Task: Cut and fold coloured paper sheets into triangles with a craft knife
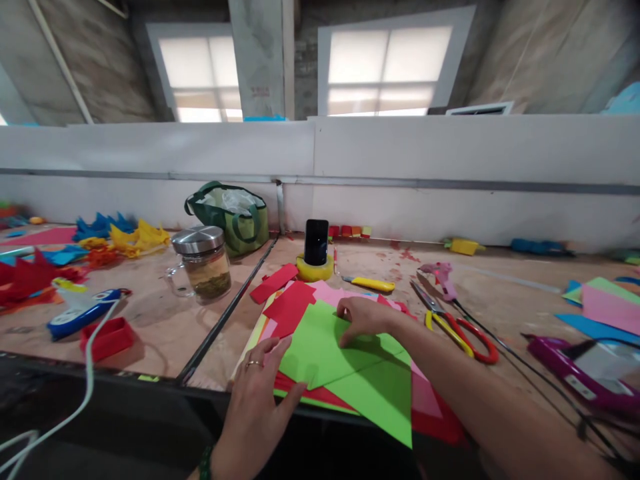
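Observation:
Light green paper sheets (pixel 320 350) lie on top of a stack of coloured paper at the table's front edge. My left hand (pixel 263 390) is at the near left side of the stack, its fingers spread and nothing in them; a ring is on one finger. Over the upper part of the green sheets, my right hand (pixel 367 317) bends down with thumb and index finger apart, the tips at the paper. Its other fingers are partly hidden. Red paper pieces (pixel 290 307) stick out behind the green, and pink paper (pixel 425 393) shows at the right.
Scissors (pixel 457 327), a pink glue gun (pixel 443 280) with a cord and a purple tool (pixel 580 373) lie to the right. A yellow cutter (pixel 370 285) and a phone (pixel 316 241) on yellow tape (pixel 314 268) stand behind. Leftward are a glass mug (pixel 205 267) and a green bag (pixel 245 230).

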`<act>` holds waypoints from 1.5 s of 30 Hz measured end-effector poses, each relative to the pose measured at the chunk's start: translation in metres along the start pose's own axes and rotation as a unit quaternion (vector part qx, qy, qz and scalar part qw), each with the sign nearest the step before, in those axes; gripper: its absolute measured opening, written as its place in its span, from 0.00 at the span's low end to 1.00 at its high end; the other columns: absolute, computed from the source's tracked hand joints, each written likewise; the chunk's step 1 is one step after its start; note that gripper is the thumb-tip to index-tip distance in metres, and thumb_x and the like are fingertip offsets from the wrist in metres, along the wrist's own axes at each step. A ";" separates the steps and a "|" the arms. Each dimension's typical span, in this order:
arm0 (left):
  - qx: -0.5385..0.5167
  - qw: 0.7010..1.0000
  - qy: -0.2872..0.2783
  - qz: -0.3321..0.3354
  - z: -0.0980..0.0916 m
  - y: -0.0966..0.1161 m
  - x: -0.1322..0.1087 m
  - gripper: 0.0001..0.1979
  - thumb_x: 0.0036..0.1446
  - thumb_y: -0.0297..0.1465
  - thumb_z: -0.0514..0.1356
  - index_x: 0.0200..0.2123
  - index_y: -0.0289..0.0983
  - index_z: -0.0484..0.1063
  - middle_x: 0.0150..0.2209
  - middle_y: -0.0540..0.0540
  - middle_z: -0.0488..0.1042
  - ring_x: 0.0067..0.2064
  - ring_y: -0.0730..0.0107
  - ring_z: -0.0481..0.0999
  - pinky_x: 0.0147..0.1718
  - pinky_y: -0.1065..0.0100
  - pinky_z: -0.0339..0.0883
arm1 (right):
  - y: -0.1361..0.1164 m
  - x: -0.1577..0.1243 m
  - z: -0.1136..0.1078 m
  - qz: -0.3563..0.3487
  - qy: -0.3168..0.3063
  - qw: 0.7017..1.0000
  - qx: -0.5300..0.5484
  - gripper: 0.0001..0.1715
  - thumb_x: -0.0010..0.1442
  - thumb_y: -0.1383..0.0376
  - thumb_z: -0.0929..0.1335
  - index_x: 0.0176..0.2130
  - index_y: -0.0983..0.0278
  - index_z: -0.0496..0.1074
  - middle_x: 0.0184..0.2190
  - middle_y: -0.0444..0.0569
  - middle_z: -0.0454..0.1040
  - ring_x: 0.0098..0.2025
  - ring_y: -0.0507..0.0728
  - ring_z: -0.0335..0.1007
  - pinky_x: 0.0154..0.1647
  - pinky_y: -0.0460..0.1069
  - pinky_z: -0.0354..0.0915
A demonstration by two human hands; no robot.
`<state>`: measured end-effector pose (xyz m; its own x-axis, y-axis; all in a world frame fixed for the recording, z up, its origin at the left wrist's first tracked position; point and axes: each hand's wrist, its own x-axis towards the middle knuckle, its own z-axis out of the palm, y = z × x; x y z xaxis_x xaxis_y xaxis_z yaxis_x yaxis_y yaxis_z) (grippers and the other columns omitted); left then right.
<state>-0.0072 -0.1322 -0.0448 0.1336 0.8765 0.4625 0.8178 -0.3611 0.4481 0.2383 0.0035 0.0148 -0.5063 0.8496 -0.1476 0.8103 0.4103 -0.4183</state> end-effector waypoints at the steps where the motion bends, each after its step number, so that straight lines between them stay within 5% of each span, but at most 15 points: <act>1: -0.004 1.000 -0.002 -0.003 0.001 -0.002 -0.001 0.26 0.57 0.39 0.59 0.58 0.39 0.63 0.55 0.37 0.66 0.57 0.51 0.66 0.53 0.49 0.64 | -0.001 0.001 -0.001 -0.011 -0.002 1.000 0.001 0.23 0.32 0.55 0.78 0.27 0.64 0.72 0.21 0.40 0.67 0.25 0.52 0.61 0.24 0.45 0.54; 5: -0.057 0.997 0.034 -0.044 -0.003 -0.009 0.004 0.41 0.53 0.41 0.63 0.65 0.38 0.49 0.60 0.34 0.61 0.61 0.47 0.60 0.55 0.46 0.60 | -0.013 -0.007 -0.016 -0.072 0.039 0.996 0.019 0.22 0.39 0.58 0.76 0.16 0.63 0.62 0.15 0.36 0.57 0.21 0.50 0.56 0.22 0.45 0.53; 8: -0.178 0.980 0.061 -0.070 -0.016 -0.005 0.022 0.46 0.51 0.40 0.65 0.66 0.39 0.44 0.55 0.37 0.66 0.56 0.51 0.68 0.51 0.50 0.65 | -0.031 -0.028 -0.034 -0.120 0.146 0.981 0.041 0.16 0.50 0.57 0.72 0.23 0.62 0.65 0.26 0.42 0.66 0.32 0.53 0.64 0.33 0.47 0.61; 10: -0.258 0.962 0.090 -0.026 -0.029 0.002 0.038 0.33 0.56 0.37 0.62 0.63 0.41 0.55 0.49 0.41 0.71 0.50 0.57 0.73 0.47 0.57 0.69 | -0.041 -0.045 -0.044 -0.174 0.230 0.957 0.038 0.11 0.55 0.61 0.70 0.26 0.62 0.67 0.34 0.47 0.70 0.40 0.56 0.65 0.43 0.51 0.62; 12: -0.274 0.953 0.113 0.069 -0.041 0.011 0.051 0.14 0.59 0.31 0.59 0.48 0.42 0.72 0.44 0.45 0.74 0.46 0.62 0.74 0.46 0.61 0.69 | -0.047 -0.062 -0.048 -0.249 0.335 0.909 -0.012 0.06 0.56 0.66 0.69 0.28 0.61 0.69 0.38 0.50 0.72 0.43 0.58 0.65 0.45 0.53 0.63; 14: -0.225 0.947 0.119 0.196 -0.047 0.018 0.059 0.13 0.57 0.25 0.57 0.43 0.42 0.76 0.43 0.46 0.76 0.48 0.60 0.72 0.49 0.59 0.66 | -0.045 -0.078 -0.042 -0.282 0.397 0.870 -0.074 0.04 0.57 0.70 0.68 0.33 0.60 0.71 0.40 0.51 0.74 0.45 0.59 0.65 0.46 0.54 0.64; 18: -0.133 0.940 -0.001 0.314 -0.034 0.023 0.060 0.24 0.47 0.16 0.52 0.44 0.40 0.76 0.41 0.46 0.78 0.49 0.61 0.70 0.49 0.58 0.63 | -0.025 -0.107 -0.002 -0.257 0.352 0.890 -0.137 0.15 0.57 0.74 0.65 0.42 0.60 0.72 0.43 0.52 0.76 0.46 0.59 0.67 0.47 0.55 0.66; 22: -0.085 0.948 -0.172 0.254 -0.015 0.020 0.050 0.24 0.45 0.16 0.52 0.40 0.41 0.77 0.38 0.48 0.78 0.42 0.66 0.72 0.46 0.60 0.64 | -0.009 -0.127 0.045 -0.211 0.256 0.939 -0.096 0.22 0.53 0.80 0.61 0.41 0.62 0.73 0.40 0.51 0.78 0.45 0.58 0.71 0.43 0.53 0.70; 25: -0.083 0.946 -0.244 0.196 -0.013 0.018 0.047 0.23 0.45 0.17 0.54 0.42 0.41 0.77 0.41 0.47 0.77 0.44 0.66 0.72 0.47 0.62 0.63 | -0.009 -0.135 0.061 -0.142 0.237 0.960 -0.033 0.22 0.52 0.79 0.63 0.42 0.61 0.73 0.43 0.52 0.77 0.45 0.58 0.71 0.43 0.54 0.70; 30: -0.151 0.939 -0.289 0.112 -0.016 0.015 0.057 0.13 0.54 0.22 0.54 0.35 0.39 0.78 0.35 0.48 0.75 0.39 0.70 0.72 0.40 0.70 0.65 | -0.017 -0.140 0.060 -0.045 0.206 0.976 0.053 0.05 0.55 0.61 0.71 0.35 0.58 0.76 0.44 0.52 0.76 0.46 0.60 0.72 0.45 0.54 0.69; 38: -0.076 0.954 -0.283 0.059 -0.004 0.011 0.073 0.18 0.60 0.37 0.56 0.20 0.35 0.65 0.27 0.50 0.66 0.30 0.72 0.66 0.31 0.70 0.58 | -0.021 -0.136 0.066 0.110 0.219 0.959 0.142 0.23 0.61 0.54 0.63 0.19 0.61 0.65 0.40 0.52 0.77 0.41 0.59 0.72 0.40 0.52 0.66; 45: -0.036 0.956 -0.288 0.031 -0.001 0.015 0.081 0.20 0.60 0.41 0.55 0.20 0.36 0.66 0.27 0.49 0.66 0.29 0.71 0.66 0.30 0.69 0.55 | -0.026 -0.125 0.067 0.141 0.281 0.949 0.009 0.25 0.60 0.54 0.62 0.19 0.59 0.50 0.19 0.45 0.64 0.24 0.53 0.61 0.26 0.49 0.56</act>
<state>0.0156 -0.0669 -0.0002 0.4847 0.8747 0.0004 0.7605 -0.4217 0.4938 0.2607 -0.1352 -0.0159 -0.0285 0.9695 0.2434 0.8822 0.1389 -0.4498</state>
